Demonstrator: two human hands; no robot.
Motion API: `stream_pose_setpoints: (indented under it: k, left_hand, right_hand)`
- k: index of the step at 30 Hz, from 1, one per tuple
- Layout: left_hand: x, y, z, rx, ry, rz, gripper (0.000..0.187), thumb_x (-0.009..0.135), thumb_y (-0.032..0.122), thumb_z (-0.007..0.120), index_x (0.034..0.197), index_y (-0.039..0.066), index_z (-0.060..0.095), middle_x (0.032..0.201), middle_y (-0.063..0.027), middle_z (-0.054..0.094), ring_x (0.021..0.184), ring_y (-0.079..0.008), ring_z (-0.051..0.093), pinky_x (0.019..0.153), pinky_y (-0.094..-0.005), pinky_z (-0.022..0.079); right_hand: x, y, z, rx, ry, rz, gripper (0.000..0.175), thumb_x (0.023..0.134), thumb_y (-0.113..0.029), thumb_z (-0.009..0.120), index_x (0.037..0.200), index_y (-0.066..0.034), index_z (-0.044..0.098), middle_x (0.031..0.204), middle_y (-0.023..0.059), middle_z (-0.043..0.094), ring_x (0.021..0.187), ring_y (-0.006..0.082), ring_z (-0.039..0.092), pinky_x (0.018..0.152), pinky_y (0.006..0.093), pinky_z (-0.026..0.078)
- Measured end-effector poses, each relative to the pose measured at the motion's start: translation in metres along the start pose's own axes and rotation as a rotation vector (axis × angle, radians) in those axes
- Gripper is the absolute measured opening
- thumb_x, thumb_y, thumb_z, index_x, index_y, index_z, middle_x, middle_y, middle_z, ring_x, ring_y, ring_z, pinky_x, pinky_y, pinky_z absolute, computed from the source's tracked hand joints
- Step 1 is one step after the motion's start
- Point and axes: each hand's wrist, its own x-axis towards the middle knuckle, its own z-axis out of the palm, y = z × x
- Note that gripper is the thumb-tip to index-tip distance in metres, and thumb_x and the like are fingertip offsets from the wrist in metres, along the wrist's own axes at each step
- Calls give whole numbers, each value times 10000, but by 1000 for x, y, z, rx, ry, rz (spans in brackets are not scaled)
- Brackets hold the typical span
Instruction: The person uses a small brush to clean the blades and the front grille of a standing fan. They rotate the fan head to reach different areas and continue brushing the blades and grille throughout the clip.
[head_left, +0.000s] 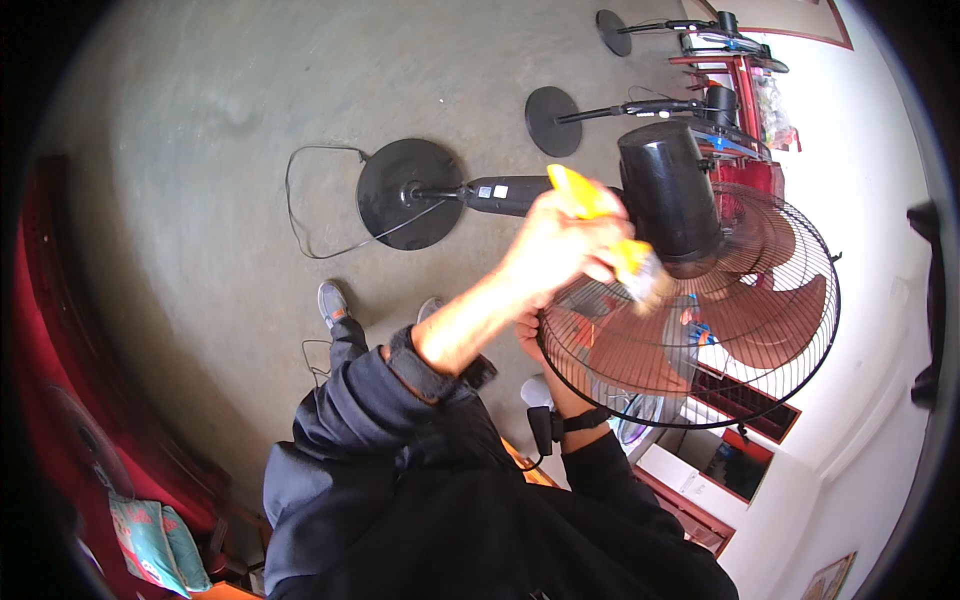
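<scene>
In my left hand (562, 236) is a yellow-handled paintbrush (632, 259); its bristles look blurred and lie over the rear grille of a black pedestal fan (670, 199). My right hand (529, 331) has its fingers curled at the rim of the wire grille (679, 424), partly hidden under my left wrist. Reddish-brown fan blades (780, 322) show through the wires. The black motor housing sits just beyond the brush. From it the pole (506, 195) runs to a round black base (411, 195) on the floor.
Two more pedestal fans (553, 121) (615, 32) stand along the same side. A thin power cord (288, 202) loops on the concrete floor (225, 225) near the base. Dark red furniture (82, 315) curves along the left, with a teal cushion (154, 544) at its lower end.
</scene>
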Motion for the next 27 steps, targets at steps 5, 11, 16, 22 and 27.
stream_pose_setpoints:
  k: [5,11,16,22,27]
  left_hand:
    - [-15,43,91,-226,-339,3,145,857,92,694,966,32,620,843,-53,672,703,-103,659,542,-227,566]
    - [-18,25,57,42,-190,-129,200,864,118,691,1025,30,611,938,-122,679,811,-211,703,593,-300,619]
    - [-55,2,-53,773,283,-206,141,849,37,655,982,43,610,888,-54,655,745,-144,656,575,-246,556]
    - [-60,-3,2,294,-29,154,148,856,40,712,987,17,647,903,-15,637,795,-97,603,744,-246,515]
    - [-83,52,41,504,-281,-60,192,825,107,764,990,40,690,909,-35,661,851,-129,631,741,-280,509]
  right_hand:
    - [-1,-5,-3,-13,-44,100,273,921,-231,575,1025,19,610,749,33,592,623,149,535,554,249,458]
    - [17,3,-7,-17,-132,187,239,917,-225,593,986,2,624,729,24,592,613,138,537,557,240,453]
    - [15,14,0,-47,5,127,200,913,-205,606,931,-9,640,695,15,586,587,132,532,530,231,436]
    - [23,16,-2,-16,-56,211,184,892,-231,629,857,-50,628,650,10,560,549,139,494,521,248,413]
    - [29,14,-5,-14,-116,207,194,880,-258,639,857,-65,629,658,7,569,559,144,495,537,258,417]
